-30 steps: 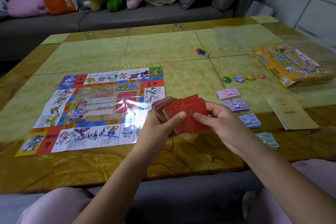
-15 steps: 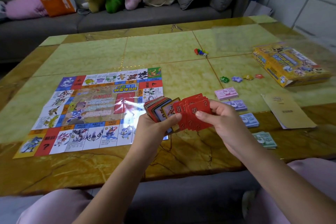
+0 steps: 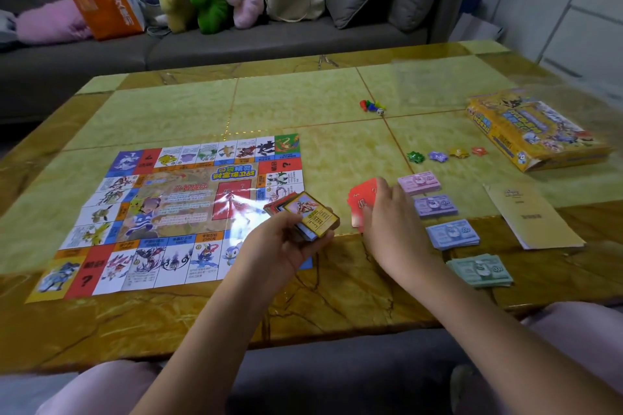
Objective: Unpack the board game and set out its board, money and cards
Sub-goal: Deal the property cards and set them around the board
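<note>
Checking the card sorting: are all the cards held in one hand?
No: the left hand holds a stack topped by a yellow-bordered card, the right hand holds red cards apart from it.

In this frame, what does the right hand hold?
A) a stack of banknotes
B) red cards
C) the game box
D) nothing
B: the right hand grips a fan of red cards, while the left hand holds the deck.

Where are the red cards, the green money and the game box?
red cards (image 3: pixel 360 195): head view, on the red back of the front card.
green money (image 3: pixel 480 269): head view, on the middle of the top note.
game box (image 3: pixel 536 128): head view, on the middle of its yellow lid.
</note>
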